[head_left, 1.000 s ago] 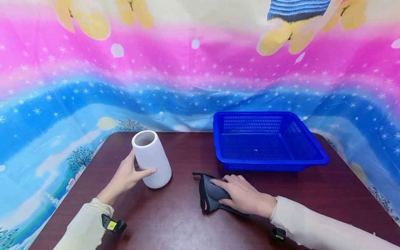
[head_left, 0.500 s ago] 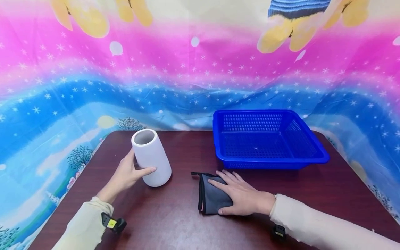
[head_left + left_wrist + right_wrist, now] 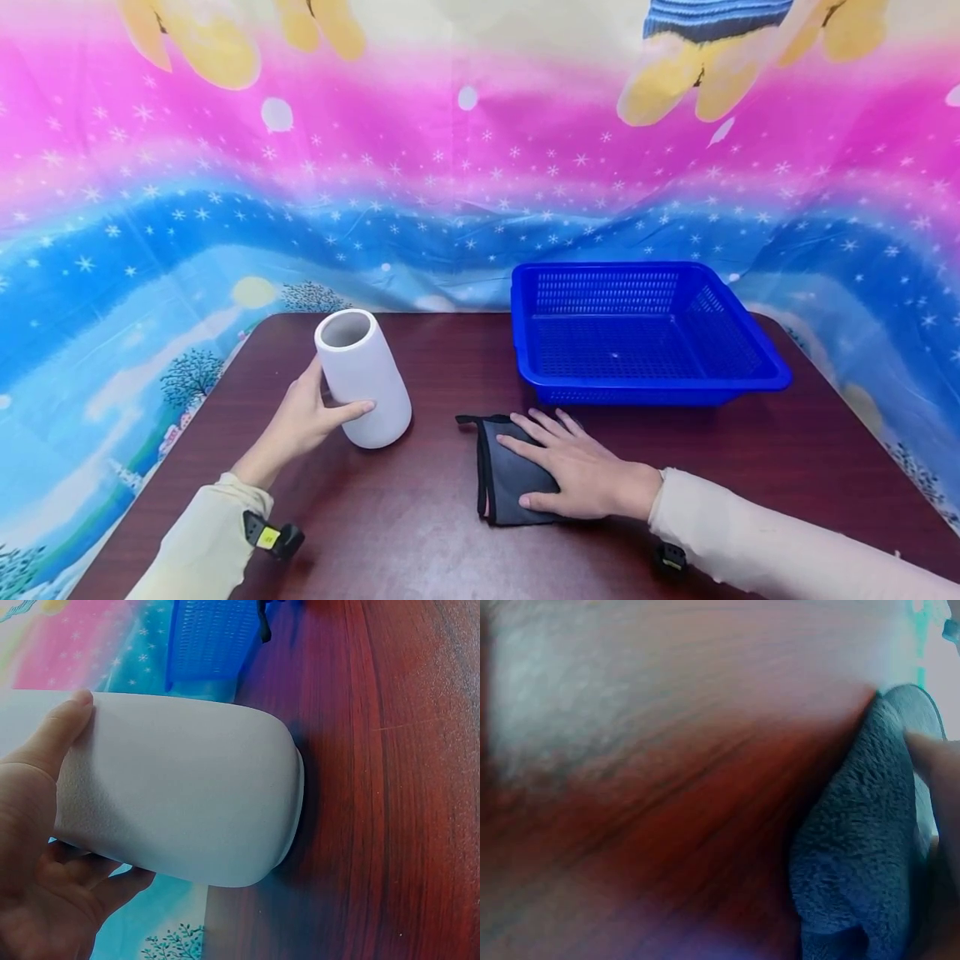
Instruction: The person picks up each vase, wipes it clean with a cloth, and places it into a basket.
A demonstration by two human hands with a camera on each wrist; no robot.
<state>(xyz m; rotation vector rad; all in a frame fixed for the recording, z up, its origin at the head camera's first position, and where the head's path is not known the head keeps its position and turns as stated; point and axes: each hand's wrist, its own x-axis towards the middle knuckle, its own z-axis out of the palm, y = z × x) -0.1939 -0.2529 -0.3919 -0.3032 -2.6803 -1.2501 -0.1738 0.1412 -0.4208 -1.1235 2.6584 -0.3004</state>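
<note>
A white tapered vase stands on the table, its round mouth facing up. My left hand grips it from the left side, thumb across the front and fingers behind. The left wrist view shows the smooth lower body of the vase and its base close to the wood. My right hand rests spread out on a folded grey cloth with black edging and a small loop at its far left corner. In the right wrist view the cloth shows a fluffy side; the right fingertips are mostly hidden there.
Behind the right hand sits a blue perforated plastic basket with nothing in it. The dark red wooden table ends at a patterned pink and blue curtain. Both wrists wear small black cameras.
My right hand has gone from bent fingers on a bunched cloth to spread fingers over it, and the cloth now lies flatter. The left hand and vase have stayed put.
</note>
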